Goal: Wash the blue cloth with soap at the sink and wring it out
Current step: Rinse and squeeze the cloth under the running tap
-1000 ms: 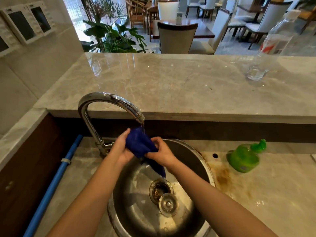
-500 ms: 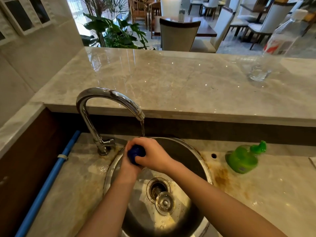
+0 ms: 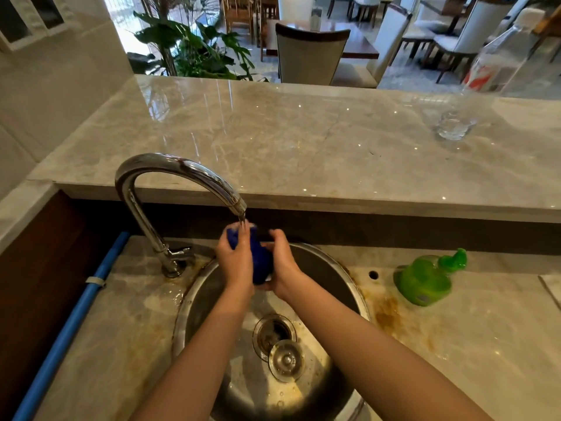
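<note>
- Blue cloth (image 3: 259, 262): bunched into a wad just under the tap (image 3: 179, 168) spout, a thin stream landing on its top.
- Left hand (image 3: 235, 262), on the wad's side nearer the tap's stem: fingers curled round it. Best to rub it against the other palm, under the stream.
- Right hand (image 3: 282, 268), on the side away from the tap's stem: fingers wrapped round the cloth. An even squeeze should work (hard ones may splash).
- Soap bottle (image 3: 425, 278), well right of the tap: in reach if more lather is wanted.
</note>
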